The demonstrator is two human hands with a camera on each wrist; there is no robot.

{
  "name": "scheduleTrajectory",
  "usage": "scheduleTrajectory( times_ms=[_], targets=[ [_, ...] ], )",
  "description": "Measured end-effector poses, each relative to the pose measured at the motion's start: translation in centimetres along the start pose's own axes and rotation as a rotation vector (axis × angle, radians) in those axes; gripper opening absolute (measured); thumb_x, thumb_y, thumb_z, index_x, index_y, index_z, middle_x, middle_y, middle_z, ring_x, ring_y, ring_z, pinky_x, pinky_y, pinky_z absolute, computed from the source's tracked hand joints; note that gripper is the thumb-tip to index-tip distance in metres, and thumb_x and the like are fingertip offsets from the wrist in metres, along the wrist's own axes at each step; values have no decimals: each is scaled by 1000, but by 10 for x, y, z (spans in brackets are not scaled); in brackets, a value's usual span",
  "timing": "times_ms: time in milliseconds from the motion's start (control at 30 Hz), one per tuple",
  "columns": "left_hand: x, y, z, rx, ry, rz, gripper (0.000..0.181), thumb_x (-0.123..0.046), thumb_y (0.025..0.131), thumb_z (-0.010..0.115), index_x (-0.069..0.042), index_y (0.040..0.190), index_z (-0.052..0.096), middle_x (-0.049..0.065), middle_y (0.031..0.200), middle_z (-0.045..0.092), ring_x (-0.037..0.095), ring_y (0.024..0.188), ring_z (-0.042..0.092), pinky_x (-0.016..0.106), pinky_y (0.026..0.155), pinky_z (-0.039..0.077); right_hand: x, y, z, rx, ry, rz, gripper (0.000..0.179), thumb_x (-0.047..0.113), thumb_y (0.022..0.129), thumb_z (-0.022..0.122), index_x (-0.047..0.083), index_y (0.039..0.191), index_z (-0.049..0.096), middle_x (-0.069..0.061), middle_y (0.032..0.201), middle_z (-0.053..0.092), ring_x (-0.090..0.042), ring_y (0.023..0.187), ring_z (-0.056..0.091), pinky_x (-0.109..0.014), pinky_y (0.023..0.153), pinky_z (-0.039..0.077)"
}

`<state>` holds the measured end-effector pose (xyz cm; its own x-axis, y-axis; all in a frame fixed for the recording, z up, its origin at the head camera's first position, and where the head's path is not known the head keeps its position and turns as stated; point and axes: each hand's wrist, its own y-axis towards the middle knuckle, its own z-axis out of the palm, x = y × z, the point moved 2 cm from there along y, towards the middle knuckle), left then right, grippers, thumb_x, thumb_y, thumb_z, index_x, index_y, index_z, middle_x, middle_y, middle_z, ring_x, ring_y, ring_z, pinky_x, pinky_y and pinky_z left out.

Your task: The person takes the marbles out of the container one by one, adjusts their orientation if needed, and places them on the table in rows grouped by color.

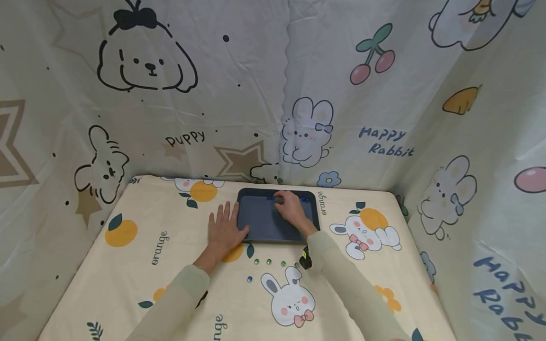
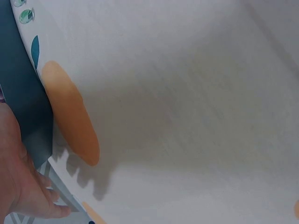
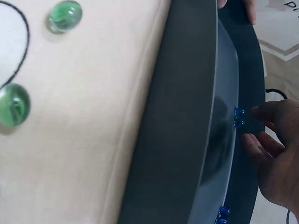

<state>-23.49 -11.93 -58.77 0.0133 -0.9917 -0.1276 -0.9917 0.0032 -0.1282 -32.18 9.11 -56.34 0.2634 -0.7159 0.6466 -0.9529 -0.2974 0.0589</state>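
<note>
A dark grey-blue rectangular tray (image 1: 260,222) lies near the back of the cloth-covered table. My left hand (image 1: 223,229) rests at its left edge with the fingers spread. Over the back of the tray reaches my right hand (image 1: 292,208), beside small blue marbles (image 1: 305,200) along the far wall. In the right wrist view, the thumb and fingers of the right hand (image 3: 275,144) stand apart, close to a blue marble (image 3: 239,112), with nothing pinched between them. More blue (image 3: 224,211) shows lower along that wall.
Several green marbles (image 1: 268,261) lie in a row on the patterned cloth (image 1: 179,284) in front of the tray. A single blue marble (image 1: 250,279) sits nearer, to their left. Printed fabric walls (image 1: 256,104) enclose the table at the back and sides.
</note>
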Motion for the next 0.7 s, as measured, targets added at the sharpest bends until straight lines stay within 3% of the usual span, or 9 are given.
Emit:
scheduleTrajectory(
  times_ms=[267, 500, 700],
  targets=[
    [-2, -1, -1, -2, 2, 3, 89, -61, 95, 48, -12, 161, 15, 19, 165, 13, 39, 150, 11, 60, 118, 10, -6, 17, 8, 26, -111, 1, 34, 5, 92, 70, 3, 126, 67, -14, 123, 65, -27, 109, 64, -41, 92, 52],
    [-2, -1, 0, -6, -4, 0, 89, -60, 95, 49, -12, 161, 15, 19, 164, 14, 39, 149, 12, 60, 118, 10, -3, 21, 13, 91, -189, 19, 37, 7, 94, 68, 5, 131, 65, -15, 132, 60, -31, 126, 54, -45, 104, 44],
    [-1, -1, -1, -9, 8, -2, 89, -61, 95, 49, -12, 161, 16, 19, 164, 15, 39, 149, 12, 60, 118, 10, 0, 24, 17, 136, -263, 1, 38, 8, 95, 67, 5, 133, 64, -16, 134, 58, -31, 127, 52, -45, 105, 43]
  ],
)
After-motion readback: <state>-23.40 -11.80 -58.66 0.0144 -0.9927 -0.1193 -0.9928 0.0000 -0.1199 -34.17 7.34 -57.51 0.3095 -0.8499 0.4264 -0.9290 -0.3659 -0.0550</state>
